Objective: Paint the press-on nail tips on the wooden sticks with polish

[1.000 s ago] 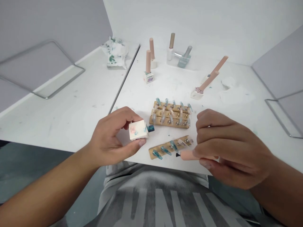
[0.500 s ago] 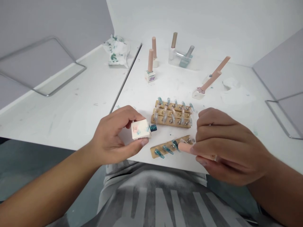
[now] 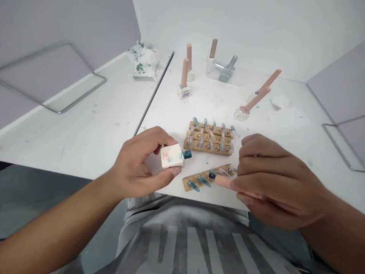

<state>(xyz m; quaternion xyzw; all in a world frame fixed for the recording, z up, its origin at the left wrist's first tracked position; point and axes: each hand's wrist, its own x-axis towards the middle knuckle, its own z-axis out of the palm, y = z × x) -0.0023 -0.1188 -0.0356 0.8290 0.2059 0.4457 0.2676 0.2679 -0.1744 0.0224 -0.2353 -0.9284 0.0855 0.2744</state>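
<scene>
Tipped on its side, a white nail polish bottle [image 3: 171, 156] with a teal-smeared neck is gripped between the thumb and fingers of my left hand [image 3: 142, 161]. My right hand [image 3: 279, 179] pinches the peach cap of a nail polish brush [image 3: 224, 181]. Its dark teal bristle end is at a false nail on the near wooden strip [image 3: 186, 185]; whether it touches is hard to see. Two teal false nails [image 3: 204, 180] stand to the left on that strip, and a clear one [image 3: 225, 173] to the right. Behind lie wooden strips [image 3: 209, 146] carrying several clear and pale teal nails.
Peach-capped bottles [image 3: 184, 74] stand at the back, and others [image 3: 256, 101] lean at the right. A clear tray [image 3: 216, 74] holds two bottles. Stained tissue [image 3: 144, 62] lies at the left, crumpled tissue [image 3: 281, 102] at the right. Metal frames [image 3: 58, 112] flank the white table.
The view has shifted slightly, so most things appear a little further right. The brush has moved slightly left relative to the strip, covering more of the third nail. Both hands keep their holds.
</scene>
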